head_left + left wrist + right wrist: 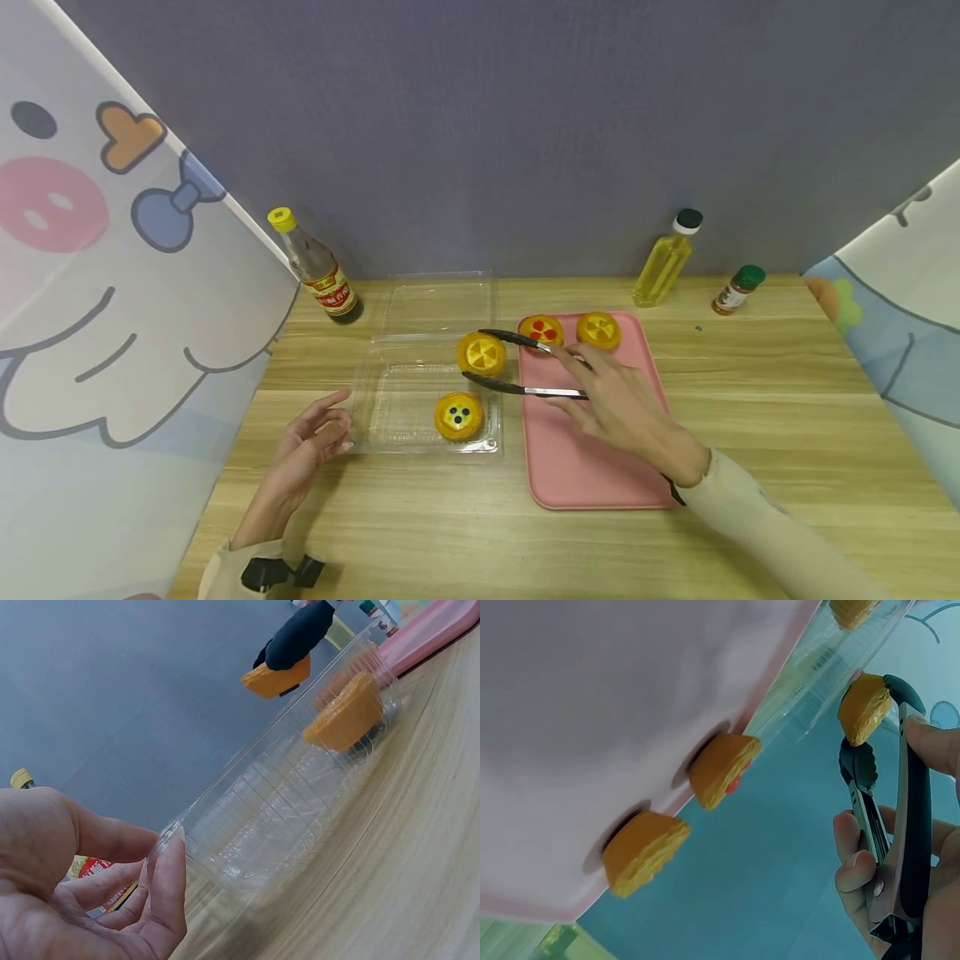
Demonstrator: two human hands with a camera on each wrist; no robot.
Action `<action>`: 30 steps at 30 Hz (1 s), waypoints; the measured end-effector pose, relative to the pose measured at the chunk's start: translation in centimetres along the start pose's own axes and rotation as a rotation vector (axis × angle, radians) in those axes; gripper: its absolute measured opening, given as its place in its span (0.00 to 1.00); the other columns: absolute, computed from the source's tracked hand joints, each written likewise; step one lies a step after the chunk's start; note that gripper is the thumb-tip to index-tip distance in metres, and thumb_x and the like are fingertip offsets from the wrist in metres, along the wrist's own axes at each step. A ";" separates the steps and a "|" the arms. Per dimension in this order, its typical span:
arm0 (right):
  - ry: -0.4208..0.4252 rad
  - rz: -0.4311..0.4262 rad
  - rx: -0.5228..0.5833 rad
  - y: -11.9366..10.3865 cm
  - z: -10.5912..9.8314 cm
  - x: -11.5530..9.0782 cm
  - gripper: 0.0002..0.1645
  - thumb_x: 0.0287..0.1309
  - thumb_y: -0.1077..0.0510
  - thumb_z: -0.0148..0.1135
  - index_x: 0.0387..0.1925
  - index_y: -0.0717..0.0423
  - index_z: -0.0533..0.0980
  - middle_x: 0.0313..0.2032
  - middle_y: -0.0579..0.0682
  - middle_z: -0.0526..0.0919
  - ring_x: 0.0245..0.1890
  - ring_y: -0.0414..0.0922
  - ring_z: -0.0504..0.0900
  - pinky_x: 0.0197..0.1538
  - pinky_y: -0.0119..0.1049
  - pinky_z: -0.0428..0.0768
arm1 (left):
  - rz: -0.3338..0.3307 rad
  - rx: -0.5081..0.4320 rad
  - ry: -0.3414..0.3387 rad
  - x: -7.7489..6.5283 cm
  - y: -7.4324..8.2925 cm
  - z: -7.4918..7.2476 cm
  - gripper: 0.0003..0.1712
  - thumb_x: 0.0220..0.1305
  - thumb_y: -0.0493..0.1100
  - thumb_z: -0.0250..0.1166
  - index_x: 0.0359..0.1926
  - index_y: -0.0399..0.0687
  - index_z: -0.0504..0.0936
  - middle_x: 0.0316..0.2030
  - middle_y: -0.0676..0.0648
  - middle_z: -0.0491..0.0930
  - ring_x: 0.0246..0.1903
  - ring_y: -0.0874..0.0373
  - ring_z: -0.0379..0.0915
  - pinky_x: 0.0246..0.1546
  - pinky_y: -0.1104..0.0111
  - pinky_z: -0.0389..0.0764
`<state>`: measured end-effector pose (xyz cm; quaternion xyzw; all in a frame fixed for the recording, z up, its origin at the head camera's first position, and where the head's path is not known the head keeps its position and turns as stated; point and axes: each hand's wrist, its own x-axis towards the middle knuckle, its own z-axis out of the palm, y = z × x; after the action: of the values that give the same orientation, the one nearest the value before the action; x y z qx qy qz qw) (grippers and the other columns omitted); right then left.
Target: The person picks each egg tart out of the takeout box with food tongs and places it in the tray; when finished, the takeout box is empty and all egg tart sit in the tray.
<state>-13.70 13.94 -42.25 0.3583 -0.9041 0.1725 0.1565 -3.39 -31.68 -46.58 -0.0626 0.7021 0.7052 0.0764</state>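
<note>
My right hand (pixel 611 404) grips a pair of tongs (pixel 911 817) with black tips. Between the tips is an egg tart (pixel 481 355) with yellow wedge topping, held above the right side of a clear plastic box (pixel 401 408). In that box sits a tart with three blue dots (pixel 458 417). The box's left rim is pinched between the thumb and fingers of my left hand (pixel 112 877). On the pink tray (pixel 577 475) stand a tart with red pieces (pixel 720 769) and another with yellow wedges (pixel 598 331), both at the far end.
The box's open lid (pixel 438 304) lies toward the wall. A dark sauce bottle (pixel 322 279) with a yellow cap stands at the back left. An oil bottle (pixel 663 262) and a small green-capped jar (pixel 737 292) stand at the back right.
</note>
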 end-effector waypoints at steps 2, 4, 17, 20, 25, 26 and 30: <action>0.008 0.003 -0.008 0.3 -0.2 -0.3 0.43 0.55 0.41 0.79 0.67 0.54 0.76 0.56 0.55 0.82 0.34 0.45 0.83 0.25 0.36 0.80 | 0.001 0.002 0.002 0.0 0.0 0.0 0.33 0.79 0.38 0.58 0.79 0.37 0.59 0.47 0.55 0.77 0.36 0.68 0.75 0.41 0.76 0.85; 0.015 0.005 -0.020 0.5 -0.4 -0.7 0.43 0.54 0.41 0.79 0.67 0.54 0.76 0.56 0.55 0.82 0.34 0.46 0.83 0.26 0.35 0.79 | 0.002 0.006 0.003 0.0 0.0 0.0 0.33 0.79 0.38 0.58 0.79 0.37 0.59 0.47 0.55 0.77 0.36 0.68 0.75 0.41 0.76 0.85; 0.005 0.045 -0.080 1.6 -1.9 -3.1 0.45 0.51 0.43 0.81 0.68 0.54 0.75 0.57 0.56 0.80 0.40 0.48 0.84 0.20 0.31 0.74 | -0.008 0.021 0.023 -0.1 0.0 0.1 0.34 0.79 0.39 0.59 0.79 0.38 0.59 0.46 0.55 0.76 0.35 0.68 0.77 0.41 0.76 0.85; 0.003 0.051 -0.084 1.9 -2.1 -3.7 0.45 0.50 0.44 0.81 0.67 0.56 0.76 0.55 0.55 0.81 0.34 0.46 0.82 0.20 0.30 0.73 | -0.006 0.012 0.020 -0.1 0.0 0.1 0.34 0.79 0.39 0.59 0.79 0.38 0.59 0.46 0.55 0.76 0.35 0.67 0.78 0.41 0.76 0.85; 0.003 0.049 -0.090 2.4 -2.4 -4.6 0.44 0.49 0.45 0.81 0.65 0.56 0.77 0.51 0.54 0.81 0.28 0.42 0.78 0.20 0.28 0.70 | 0.001 0.001 0.007 -0.2 0.0 0.1 0.33 0.79 0.39 0.59 0.79 0.38 0.59 0.46 0.55 0.77 0.35 0.68 0.78 0.41 0.76 0.85; 0.003 0.048 -0.095 2.4 -2.5 -4.7 0.44 0.48 0.45 0.82 0.65 0.56 0.77 0.51 0.54 0.82 0.28 0.42 0.78 0.21 0.28 0.69 | 0.001 -0.002 0.009 -0.2 0.0 0.1 0.33 0.79 0.39 0.59 0.78 0.38 0.59 0.46 0.54 0.77 0.35 0.68 0.78 0.41 0.76 0.85; -0.002 0.048 -0.116 2.6 -2.7 -5.3 0.44 0.47 0.45 0.83 0.64 0.56 0.78 0.50 0.55 0.83 0.29 0.44 0.80 0.20 0.28 0.70 | -0.007 -0.010 0.023 -0.1 0.0 0.1 0.34 0.78 0.39 0.60 0.78 0.37 0.59 0.47 0.54 0.77 0.35 0.67 0.79 0.41 0.76 0.85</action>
<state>-11.47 20.03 -42.50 0.3270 -0.9211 0.1229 0.1718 -3.32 -31.54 -46.58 -0.0733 0.6993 0.7076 0.0706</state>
